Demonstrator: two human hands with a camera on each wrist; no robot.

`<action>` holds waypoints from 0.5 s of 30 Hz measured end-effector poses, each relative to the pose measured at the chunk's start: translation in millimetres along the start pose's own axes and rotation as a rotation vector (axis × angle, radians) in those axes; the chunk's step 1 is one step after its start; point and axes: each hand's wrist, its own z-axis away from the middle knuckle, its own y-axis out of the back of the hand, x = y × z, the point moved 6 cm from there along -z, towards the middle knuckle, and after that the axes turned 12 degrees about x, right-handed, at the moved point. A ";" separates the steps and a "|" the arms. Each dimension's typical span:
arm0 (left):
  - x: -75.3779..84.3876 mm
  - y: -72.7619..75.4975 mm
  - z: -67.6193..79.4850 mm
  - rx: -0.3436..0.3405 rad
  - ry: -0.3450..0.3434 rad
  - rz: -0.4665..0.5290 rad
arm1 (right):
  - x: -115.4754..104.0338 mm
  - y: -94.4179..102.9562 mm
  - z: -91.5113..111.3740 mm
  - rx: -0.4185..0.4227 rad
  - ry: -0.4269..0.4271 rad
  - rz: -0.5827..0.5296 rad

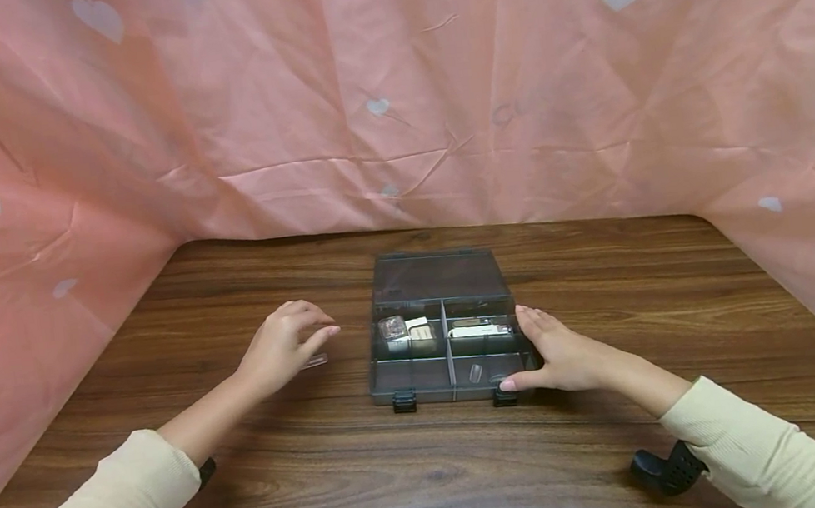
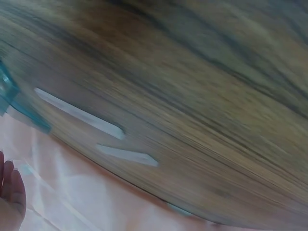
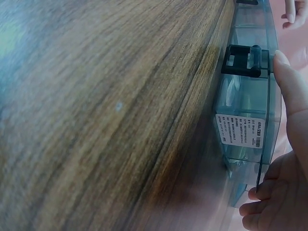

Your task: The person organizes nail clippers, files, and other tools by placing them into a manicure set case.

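A grey see-through storage box (image 1: 414,375) with dividers sits on the wooden table. Its left side holds a small clear square case (image 1: 392,329) beside pale card pieces (image 1: 420,330); a nail clipper (image 1: 480,331) lies on the right. A small clear curved piece (image 1: 476,374) is at the front right. My right hand (image 1: 562,354) grips the box's right side, thumb at the front near a black latch (image 3: 243,61). Left of the box, my left hand (image 1: 283,342) hovers with loosely bent fingers, nothing visible in them. Under it lies a clear strip (image 1: 316,362).
In the left wrist view, two pale strips (image 2: 79,114) lie apart on the table (image 2: 202,86). A pink curtain (image 1: 400,121) with white hearts encloses the back and sides. A printed label (image 3: 239,131) is on the box.
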 end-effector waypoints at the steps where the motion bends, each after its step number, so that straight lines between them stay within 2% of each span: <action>1: -1.9 1.8 1.3 -0.003 0.003 -0.005 | 0.1 0.0 0.1 0.001 0.000 0.000; 10: -19.5 15.4 16.3 -0.008 0.026 -0.054 | 0.9 -0.1 0.1 -0.002 -0.002 -0.004; 15: -31.9 17.0 28.0 -0.042 0.061 -0.084 | 1.6 -0.4 0.1 -0.002 -0.001 -0.003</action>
